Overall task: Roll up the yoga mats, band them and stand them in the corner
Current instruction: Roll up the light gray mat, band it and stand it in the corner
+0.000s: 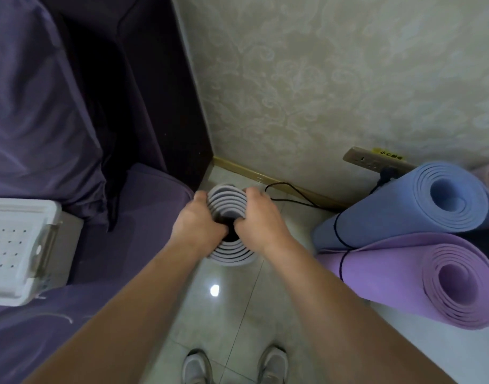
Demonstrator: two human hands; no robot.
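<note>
Both hands, left hand (199, 223) and right hand (258, 217), grip grey mat (229, 196) (upright) on tiled floor (224, 309).

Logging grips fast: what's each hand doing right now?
Left hand: grips the grey rolled mat at its top rim.
Right hand: grips the same mat's rim.

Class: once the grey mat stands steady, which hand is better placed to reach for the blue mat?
Right, probably. The right hand grips the grey mat on the side facing the blue mat; the left hand grips the sofa side.
</note>
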